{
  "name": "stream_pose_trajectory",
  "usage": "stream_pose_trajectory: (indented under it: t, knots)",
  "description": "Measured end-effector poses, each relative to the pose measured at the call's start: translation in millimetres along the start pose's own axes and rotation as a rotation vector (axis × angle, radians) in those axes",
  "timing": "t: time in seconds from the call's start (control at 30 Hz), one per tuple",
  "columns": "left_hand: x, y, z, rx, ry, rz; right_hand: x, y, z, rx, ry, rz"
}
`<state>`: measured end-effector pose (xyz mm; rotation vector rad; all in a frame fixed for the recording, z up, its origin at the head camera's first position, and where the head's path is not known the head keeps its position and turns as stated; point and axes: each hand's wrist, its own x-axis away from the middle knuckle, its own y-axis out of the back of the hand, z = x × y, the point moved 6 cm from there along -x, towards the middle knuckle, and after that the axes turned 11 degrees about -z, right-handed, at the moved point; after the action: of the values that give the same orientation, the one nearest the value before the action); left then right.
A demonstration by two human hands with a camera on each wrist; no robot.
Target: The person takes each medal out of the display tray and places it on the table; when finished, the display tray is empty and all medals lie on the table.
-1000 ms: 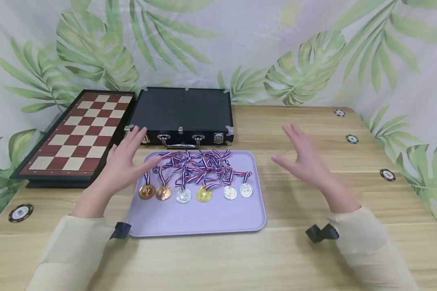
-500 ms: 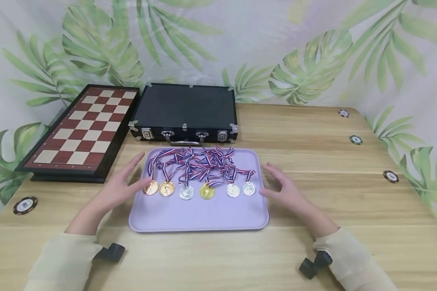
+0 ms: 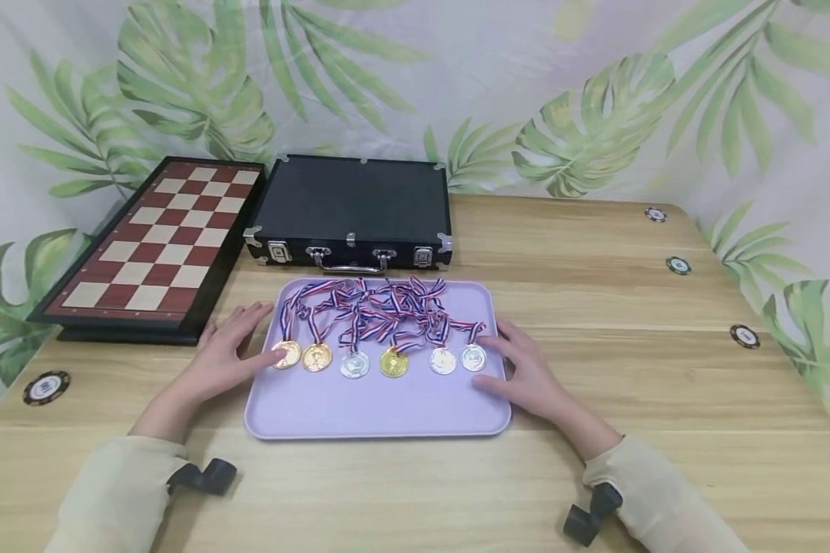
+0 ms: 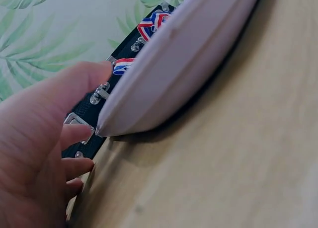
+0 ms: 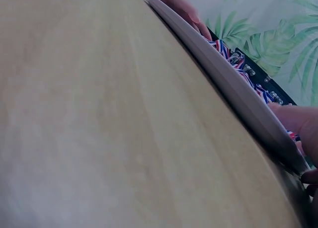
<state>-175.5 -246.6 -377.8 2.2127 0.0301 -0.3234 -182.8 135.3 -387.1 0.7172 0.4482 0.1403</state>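
Apparently, the work is only beginning: six medals point(image 3: 393, 363) are lying lined up in the tray point(image 3: 380, 418) on the worktop point(image 3: 609, 284), a firm hold seemingly lacking. At its nine o'clock the left hand point(image 3: 217, 362) is resting relaxed, gripping nothing; at three, the right hand point(image 3: 528, 374) is overlapping it, grip unclear.

Wood-grain table point(image 3: 415, 491) with black case point(image 3: 353, 200), checkered board point(image 3: 159, 238), lilac tray point(image 3: 380, 407) and four round chips point(image 3: 46, 388) on top

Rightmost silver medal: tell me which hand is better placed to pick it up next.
The right hand, probably: at the right edge of the tray, it is close beside that silver medal, while the left hand is across at the opposite edge.
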Motion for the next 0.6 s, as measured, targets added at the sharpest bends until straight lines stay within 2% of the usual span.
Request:
stream_pose_trajectory:
  t: [0.3, 0.6]
  knots:
    - [2.4, 4.1, 2.7, 0.026, -0.067, 0.041, -3.0, -2.7, 4.9, 0.062, -0.044, -0.075]
    - [1.8, 3.1, 2.7, 0.022, -0.034, 0.091, -2.5, -1.2, 3.9, 0.056, -0.017, -0.116]
